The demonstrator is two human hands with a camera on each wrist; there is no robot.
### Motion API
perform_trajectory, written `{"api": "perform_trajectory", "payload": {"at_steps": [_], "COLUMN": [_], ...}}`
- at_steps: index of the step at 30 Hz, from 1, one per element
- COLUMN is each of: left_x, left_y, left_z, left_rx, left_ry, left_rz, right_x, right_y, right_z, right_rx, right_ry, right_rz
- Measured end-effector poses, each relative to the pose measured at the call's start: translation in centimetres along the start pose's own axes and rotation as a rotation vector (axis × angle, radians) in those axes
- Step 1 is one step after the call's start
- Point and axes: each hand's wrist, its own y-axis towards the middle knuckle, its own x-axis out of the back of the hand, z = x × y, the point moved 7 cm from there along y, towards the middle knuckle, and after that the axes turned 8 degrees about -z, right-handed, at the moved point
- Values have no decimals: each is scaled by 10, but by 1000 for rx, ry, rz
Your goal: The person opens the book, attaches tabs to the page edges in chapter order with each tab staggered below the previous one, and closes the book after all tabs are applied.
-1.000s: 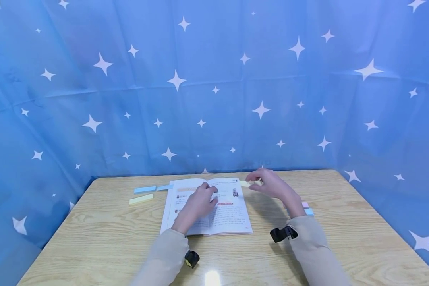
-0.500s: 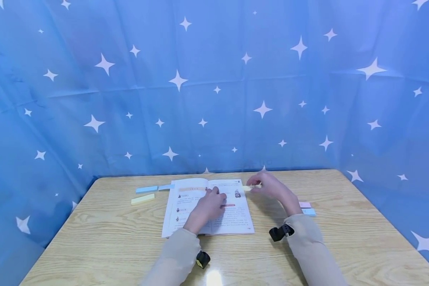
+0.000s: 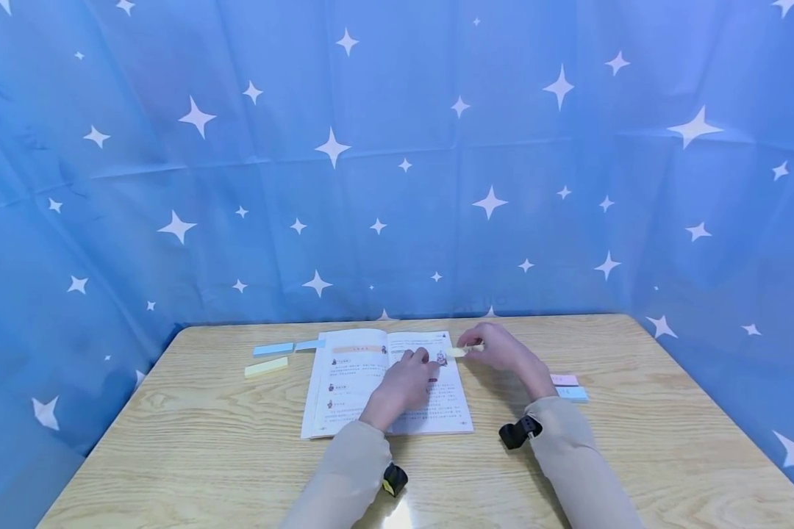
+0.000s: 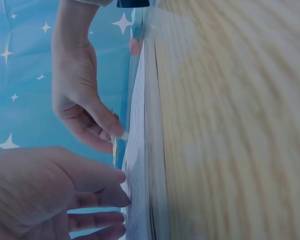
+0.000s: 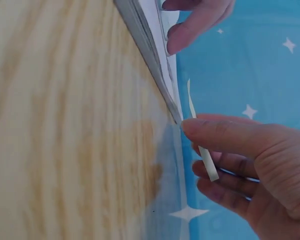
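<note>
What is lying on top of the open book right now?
The left hand rests on the open book, fingers spread over its right page. The right hand pinches a pale yellow sticky strip at the page's outer edge. The print beneath the left hand is covered.

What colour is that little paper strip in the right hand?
Pale yellow strip, pinched by the right hand; clearest in the right wrist view.

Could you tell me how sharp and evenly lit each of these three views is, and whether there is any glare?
Head view: evenly lit, sharp, with a bright glare spot on the table at the near edge. Left wrist view: the wood grain is smeared and soft, while the right hand stays fairly crisp. Right wrist view: the yellow strip and fingers are clear; the wood is blurred.
</note>
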Motion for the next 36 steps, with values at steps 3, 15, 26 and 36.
{"api": "perform_trajectory", "payload": {"at_steps": [3,15,26,36], "left_x": [-2,-10,-11,-15], "left_y": [0,7,10,10], "left_z": [-1,-3,-4,-4], "left_rx": [0,13,32,48], "left_ry": [3,45,46,79], "left_rz": [18,50,57,53], "right_x": [-1,-6,-8,-9], "right_y": [0,1,1,2], "right_z": [-1,-5,-6,-2], "right_rx": [3,-15,-42,-16], "right_ry": [-7,-19,-9,-30], "right_rz": [2,21,35,35]}}
